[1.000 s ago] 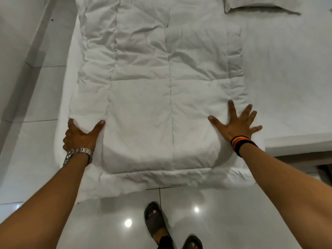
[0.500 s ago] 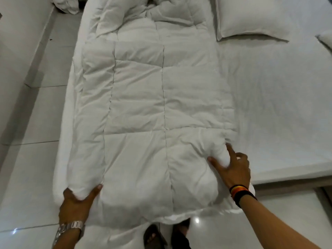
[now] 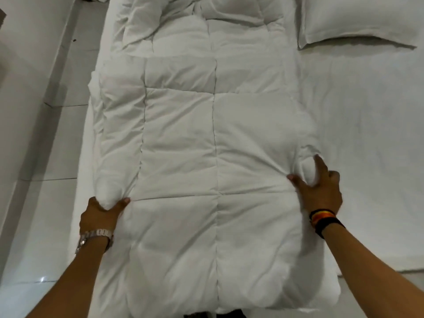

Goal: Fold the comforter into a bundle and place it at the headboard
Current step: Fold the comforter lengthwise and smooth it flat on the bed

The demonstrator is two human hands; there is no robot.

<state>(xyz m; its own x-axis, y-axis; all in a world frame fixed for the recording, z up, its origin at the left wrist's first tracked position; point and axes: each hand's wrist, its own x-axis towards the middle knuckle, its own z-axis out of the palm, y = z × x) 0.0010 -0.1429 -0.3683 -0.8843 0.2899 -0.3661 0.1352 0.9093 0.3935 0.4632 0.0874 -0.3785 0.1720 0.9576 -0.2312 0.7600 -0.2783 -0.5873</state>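
Hands (image 3: 98, 214) (image 3: 321, 191) outstretched, apparently gripping comforter (image 3: 195, 157) edges

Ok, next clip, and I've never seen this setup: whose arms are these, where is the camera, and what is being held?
There is no robot here. A person wears a camera on the head, looking forward and down, so the arms are their own. The left hand, with a metal watch, and the right hand, with a striped wristband, each have a grip on a bunched side edge of the white comforter. It lies folded into a long strip on the bed, beside a pillow. Tiled floor lies left.
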